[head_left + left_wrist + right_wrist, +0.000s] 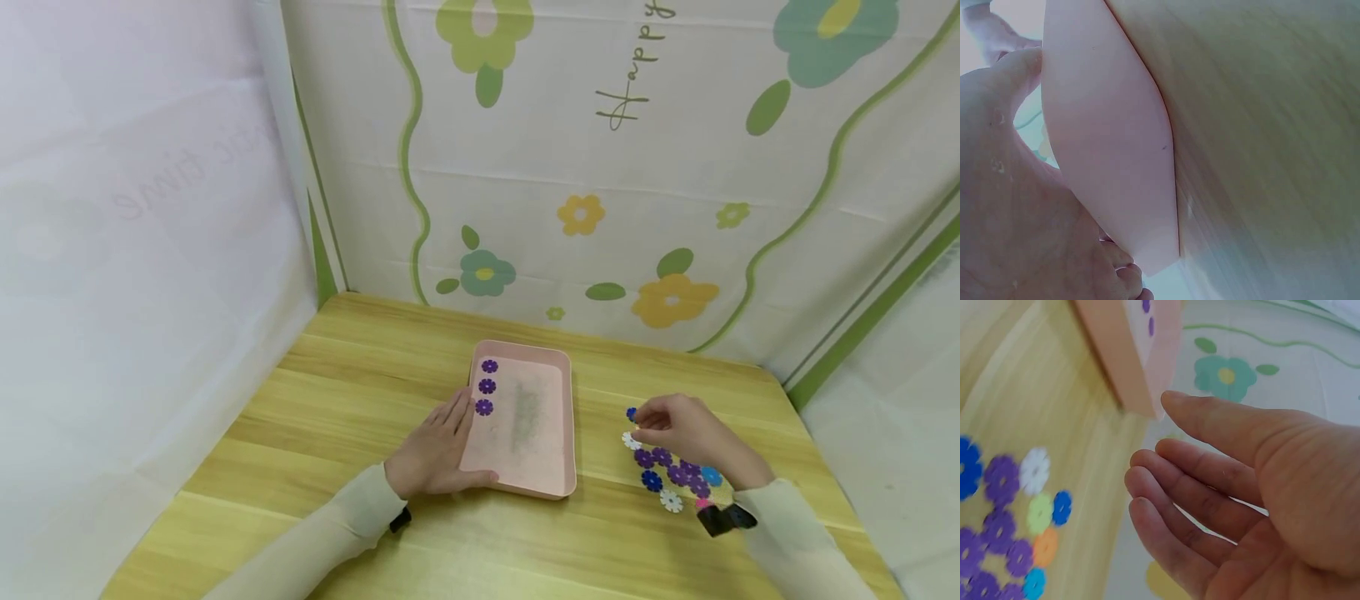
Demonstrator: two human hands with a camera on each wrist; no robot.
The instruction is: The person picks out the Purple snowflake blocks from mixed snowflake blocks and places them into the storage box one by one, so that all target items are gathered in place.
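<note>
My left hand (438, 450) rests against the left rim of a shallow pink tray (546, 417), fingers straight along it and thumb at the near edge. The left wrist view shows the palm beside the tray's outer wall (1110, 125). Inside the tray, three purple snowflake discs (487, 387) lie in a column along the left side. My right hand (693, 433) hovers over loose snowflake discs (678, 475) on the table. In the right wrist view its fingers (1191, 500) are loosely bent, thumb apart, with nothing between them.
The loose discs include purple, a white disc (1035, 470), a yellow-green disc (1040, 514), an orange disc (1045, 547) and blue ones. They lie right of the tray on a wooden table (330, 417). A flowered cloth (517, 167) hangs behind the table, with pale cloth at both sides.
</note>
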